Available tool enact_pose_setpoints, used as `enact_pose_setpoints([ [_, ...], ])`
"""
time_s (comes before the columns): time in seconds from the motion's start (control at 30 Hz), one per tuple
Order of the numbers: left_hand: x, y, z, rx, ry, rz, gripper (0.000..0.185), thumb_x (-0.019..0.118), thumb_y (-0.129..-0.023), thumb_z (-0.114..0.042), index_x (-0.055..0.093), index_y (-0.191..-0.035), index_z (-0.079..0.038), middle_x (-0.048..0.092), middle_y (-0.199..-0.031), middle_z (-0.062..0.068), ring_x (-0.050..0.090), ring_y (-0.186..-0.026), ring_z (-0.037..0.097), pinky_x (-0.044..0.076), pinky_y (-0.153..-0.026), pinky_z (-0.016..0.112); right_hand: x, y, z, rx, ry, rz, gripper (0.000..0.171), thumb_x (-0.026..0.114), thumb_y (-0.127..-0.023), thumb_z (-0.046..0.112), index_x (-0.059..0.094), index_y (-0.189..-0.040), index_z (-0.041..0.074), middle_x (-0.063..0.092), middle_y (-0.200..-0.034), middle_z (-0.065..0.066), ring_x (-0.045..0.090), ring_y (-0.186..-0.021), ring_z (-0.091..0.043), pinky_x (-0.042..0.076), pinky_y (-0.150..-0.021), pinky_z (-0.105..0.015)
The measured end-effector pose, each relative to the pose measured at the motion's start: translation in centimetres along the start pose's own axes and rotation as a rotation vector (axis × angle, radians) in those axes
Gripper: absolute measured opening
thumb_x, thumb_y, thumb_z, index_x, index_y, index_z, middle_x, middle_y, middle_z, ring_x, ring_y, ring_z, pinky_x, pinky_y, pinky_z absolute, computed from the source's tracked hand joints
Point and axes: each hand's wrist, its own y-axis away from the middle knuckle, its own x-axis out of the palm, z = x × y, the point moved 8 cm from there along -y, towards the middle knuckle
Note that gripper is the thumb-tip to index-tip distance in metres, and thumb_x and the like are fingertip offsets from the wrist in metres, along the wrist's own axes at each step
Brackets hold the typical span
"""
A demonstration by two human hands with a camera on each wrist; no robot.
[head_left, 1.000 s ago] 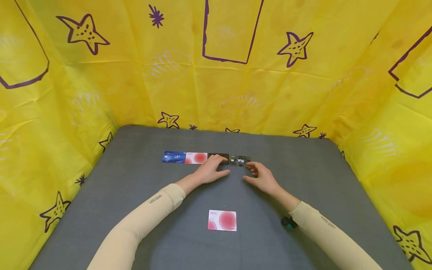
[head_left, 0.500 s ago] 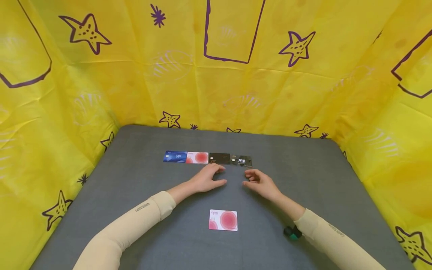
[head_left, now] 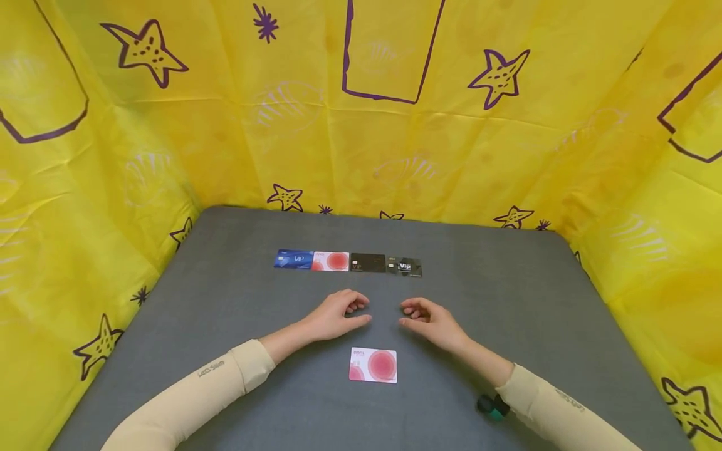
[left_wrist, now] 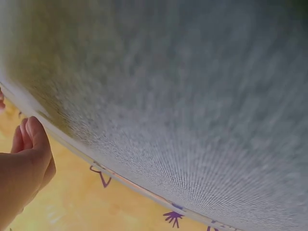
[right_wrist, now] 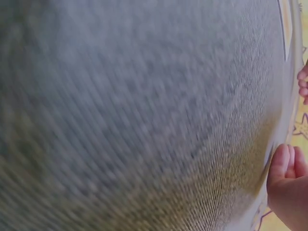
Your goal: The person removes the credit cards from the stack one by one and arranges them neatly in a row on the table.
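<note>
My left hand and right hand face each other, well clear of contact. Fingers on both are loosely bent and relaxed; neither grips anything. Whether either rests on the grey cloth-covered table, I cannot tell.

Beyond my hands, four flat rectangular cards form a row, side by side. From left to right:
1. Shiny blue card marked VIP, beyond my left hand.
2. White card with pink-red circles.
3. Plain black card.
4. Dark grey patterned card marked Vip, beyond my right fingertips.

A separate white card with a large pink-red disc lies flat on my side of the gap between the hands, touched by neither.

Status, in my judgement: the row is set out and released. Card 4 sits slightly nearer my hands than card 3, so minor squaring may remain. The separate card remains outside the row.
</note>
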Motion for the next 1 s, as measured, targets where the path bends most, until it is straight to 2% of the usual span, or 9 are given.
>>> enact_pose_setpoints([
  [0.33, 0.7, 2.0, -1.2, 0.006, 0.007, 0.070, 0.032, 0.070, -0.089, -0.027, 0.066, -0.112, -0.005, 0.062, -0.098, 0.004, 0.056, -0.089, 0.018, 0.048, -0.082, 0.029, 0.9, 1.2, -0.2, -0.003, -0.013, 0.052, 0.034, 0.075, -0.086, 0.022, 0.066, -0.115, 0.006, 0.065, -0.101, -0.005, 0.056, -0.089, -0.017, 0.048, -0.076, -0.022],
  [0.57, 1.2, 3.4, -1.9, 0.012, -0.023, 0.095, 0.031, 0.068, -0.091, -0.033, 0.066, -0.111, -0.009, 0.061, -0.098, 0.001, 0.054, -0.090, 0.017, 0.046, -0.081, 0.029, 1.7, 2.2, 0.3, -0.033, -0.006, 0.072, 0.031, 0.074, -0.086, 0.013, 0.066, -0.114, 0.000, 0.065, -0.100, -0.010, 0.056, -0.087, -0.017, 0.048, -0.074, -0.021],
  [0.67, 1.3, 4.0, -2.2, 0.029, -0.040, 0.096, 0.031, 0.069, -0.090, -0.031, 0.066, -0.110, -0.008, 0.062, -0.098, 0.002, 0.054, -0.090, 0.017, 0.046, -0.081, 0.030, 1.9, 2.6, 0.5, -0.041, -0.002, 0.082, 0.031, 0.074, -0.086, 0.014, 0.066, -0.113, 0.001, 0.064, -0.101, -0.009, 0.056, -0.087, -0.017, 0.048, -0.074, -0.021],
  [0.77, 1.4, 4.4, -2.6, 0.049, -0.062, 0.106, 0.033, 0.069, -0.091, -0.032, 0.066, -0.111, -0.007, 0.062, -0.100, 0.003, 0.054, -0.092, 0.016, 0.046, -0.083, 0.030, 2.3, 3.1, 0.5, -0.046, -0.002, 0.100, 0.033, 0.076, -0.085, 0.020, 0.067, -0.114, 0.006, 0.064, -0.102, -0.005, 0.056, -0.089, -0.018, 0.049, -0.076, -0.021],
  [0.87, 1.6, 4.9, -2.9, 0.059, -0.080, 0.124, 0.035, 0.069, -0.090, -0.033, 0.066, -0.112, -0.006, 0.062, -0.102, 0.002, 0.052, -0.094, 0.013, 0.046, -0.085, 0.030, 2.7, 3.6, 0.9, -0.083, 0.016, 0.121, 0.034, 0.077, -0.085, 0.023, 0.067, -0.113, 0.009, 0.063, -0.103, -0.003, 0.056, -0.091, -0.019, 0.050, -0.077, -0.022],
  [1.0, 1.7, 5.5, -3.4, 0.096, -0.094, 0.125, 0.037, 0.072, -0.087, -0.031, 0.066, -0.111, -0.005, 0.063, -0.102, 0.003, 0.052, -0.094, 0.013, 0.046, -0.085, 0.030, 3.2, 4.3, 1.8, -0.185, 0.047, 0.137, 0.033, 0.077, -0.084, 0.022, 0.067, -0.112, 0.008, 0.063, -0.102, -0.003, 0.057, -0.089, -0.019, 0.052, -0.076, -0.025],
])
